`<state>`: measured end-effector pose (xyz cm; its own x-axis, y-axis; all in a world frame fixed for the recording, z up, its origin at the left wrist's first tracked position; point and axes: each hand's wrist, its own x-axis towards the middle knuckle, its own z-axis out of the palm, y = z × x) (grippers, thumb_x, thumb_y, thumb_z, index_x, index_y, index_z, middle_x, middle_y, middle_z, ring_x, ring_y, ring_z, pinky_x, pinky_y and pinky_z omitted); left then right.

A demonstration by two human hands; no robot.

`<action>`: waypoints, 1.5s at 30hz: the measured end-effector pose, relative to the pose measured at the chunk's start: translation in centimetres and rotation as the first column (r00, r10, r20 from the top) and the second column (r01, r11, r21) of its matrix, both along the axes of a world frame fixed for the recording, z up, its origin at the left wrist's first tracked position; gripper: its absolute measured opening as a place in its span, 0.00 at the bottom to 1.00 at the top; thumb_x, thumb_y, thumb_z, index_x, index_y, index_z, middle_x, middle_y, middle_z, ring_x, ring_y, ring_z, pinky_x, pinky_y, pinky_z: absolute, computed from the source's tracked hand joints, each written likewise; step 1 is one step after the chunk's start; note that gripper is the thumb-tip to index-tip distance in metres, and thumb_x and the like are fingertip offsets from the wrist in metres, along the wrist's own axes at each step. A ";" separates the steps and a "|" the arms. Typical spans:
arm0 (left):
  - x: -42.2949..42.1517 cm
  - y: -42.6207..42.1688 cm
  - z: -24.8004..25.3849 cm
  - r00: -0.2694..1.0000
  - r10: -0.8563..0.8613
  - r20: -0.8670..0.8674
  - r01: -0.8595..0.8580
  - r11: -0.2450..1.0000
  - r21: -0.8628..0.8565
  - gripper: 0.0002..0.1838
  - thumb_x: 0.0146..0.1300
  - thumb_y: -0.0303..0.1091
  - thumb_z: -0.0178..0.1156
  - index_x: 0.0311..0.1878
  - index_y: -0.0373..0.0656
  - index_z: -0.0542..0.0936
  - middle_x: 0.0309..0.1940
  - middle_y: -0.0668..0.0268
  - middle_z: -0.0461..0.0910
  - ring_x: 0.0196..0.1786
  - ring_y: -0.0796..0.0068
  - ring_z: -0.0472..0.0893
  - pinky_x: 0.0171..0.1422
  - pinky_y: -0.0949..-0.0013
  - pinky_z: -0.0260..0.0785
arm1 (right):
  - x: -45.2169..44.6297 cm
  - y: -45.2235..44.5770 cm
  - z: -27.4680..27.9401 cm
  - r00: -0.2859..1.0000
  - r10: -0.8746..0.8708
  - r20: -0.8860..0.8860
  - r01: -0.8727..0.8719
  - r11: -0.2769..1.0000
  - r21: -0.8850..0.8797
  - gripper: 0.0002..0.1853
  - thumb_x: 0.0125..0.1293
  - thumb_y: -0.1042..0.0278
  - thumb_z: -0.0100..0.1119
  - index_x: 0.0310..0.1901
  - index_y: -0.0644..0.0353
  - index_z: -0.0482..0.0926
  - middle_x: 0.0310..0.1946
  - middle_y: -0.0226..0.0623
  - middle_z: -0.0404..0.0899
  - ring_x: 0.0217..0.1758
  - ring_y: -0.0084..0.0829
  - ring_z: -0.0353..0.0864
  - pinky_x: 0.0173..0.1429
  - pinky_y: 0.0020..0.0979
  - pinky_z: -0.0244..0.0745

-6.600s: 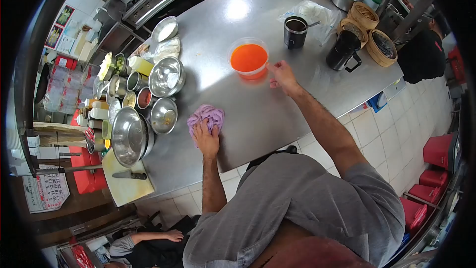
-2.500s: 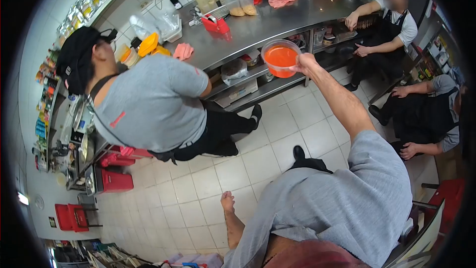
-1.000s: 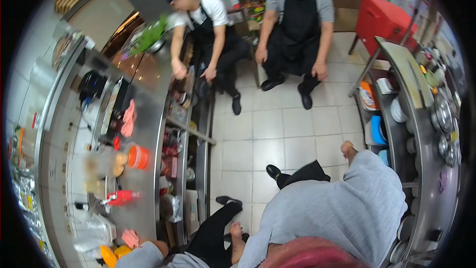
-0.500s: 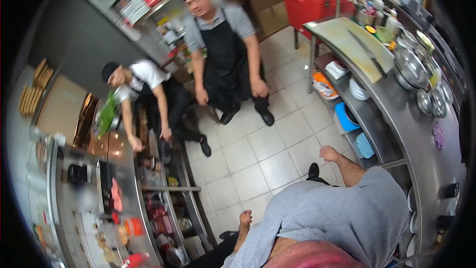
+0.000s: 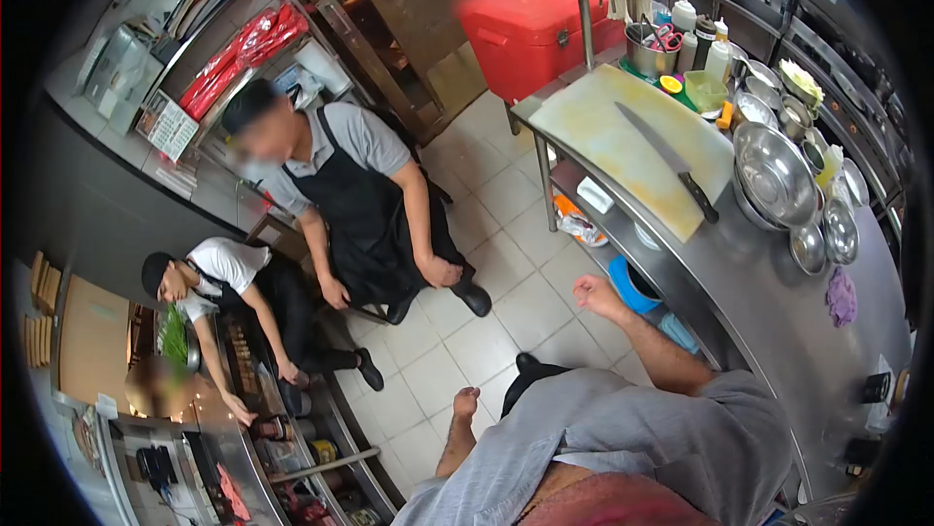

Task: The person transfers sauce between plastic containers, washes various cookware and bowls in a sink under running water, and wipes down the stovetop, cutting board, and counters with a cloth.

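Note:
My left hand [image 5: 467, 402] hangs over the tiled floor in front of my body, its fingers curled in and nothing seen in them. My right hand [image 5: 601, 297] is raised beside the steel counter, fingers loosely bent and apart, with no object in it. It is nearest to a blue tub [image 5: 632, 285] on the shelf under the counter, and does not visibly touch it. Above that shelf, a cutting board [image 5: 603, 146] lies on the counter with a large knife [image 5: 662, 156] on it. Steel bowls [image 5: 775, 171] stand beside the board.
A person in a black apron [image 5: 365, 215] is ahead of me; another in a white shirt [image 5: 231, 263] leans at the left counter. A red cooler box [image 5: 530, 25] stands beyond the board. Squeeze bottles [image 5: 718, 61] and a purple cloth [image 5: 842, 297] are on the right counter.
My view has turned and moved forward, so the cutting board and the bowls look nearer. My right hand has come forward along the counter, and its fingers look looser. My left hand stays curled.

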<state>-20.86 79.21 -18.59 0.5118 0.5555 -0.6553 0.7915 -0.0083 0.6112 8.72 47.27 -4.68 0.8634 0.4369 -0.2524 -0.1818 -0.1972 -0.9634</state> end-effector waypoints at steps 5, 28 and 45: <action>11.8 4.5 0.9 1.000 0.015 0.024 -0.013 0.996 -0.089 0.19 0.56 0.40 0.60 0.46 0.38 0.77 0.39 0.63 0.79 0.36 0.72 0.76 0.39 0.69 0.69 | 5.7 4.7 3.5 0.989 0.064 -0.132 -0.063 0.998 0.008 0.11 0.60 0.68 0.55 0.41 0.65 0.74 0.30 0.34 0.76 0.25 0.23 0.75 0.30 0.24 0.72; 72.4 18.0 13.9 0.734 -0.559 0.384 0.586 0.808 0.056 0.25 0.60 0.46 0.58 0.55 0.39 0.71 0.48 0.56 0.77 0.49 0.67 0.76 0.54 0.67 0.66 | 51.5 16.9 13.0 0.727 -0.607 0.321 0.549 0.795 0.258 0.10 0.64 0.70 0.52 0.44 0.66 0.73 0.29 0.28 0.73 0.27 0.17 0.70 0.32 0.20 0.68; 52.8 20.9 23.6 0.944 0.069 0.322 -0.106 0.989 0.099 0.17 0.60 0.45 0.57 0.44 0.41 0.77 0.38 0.64 0.79 0.45 0.72 0.76 0.52 0.67 0.66 | 50.5 49.1 18.2 0.564 0.666 0.487 -0.823 0.498 0.272 0.11 0.68 0.69 0.46 0.45 0.68 0.72 0.27 0.32 0.70 0.27 0.20 0.67 0.35 0.22 0.67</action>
<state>31.89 100.09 5.02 0.6290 0.6684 -0.3971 0.5572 -0.0314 0.8298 59.22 96.42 13.56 0.1430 0.9330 0.3302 0.1193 0.3149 -0.9416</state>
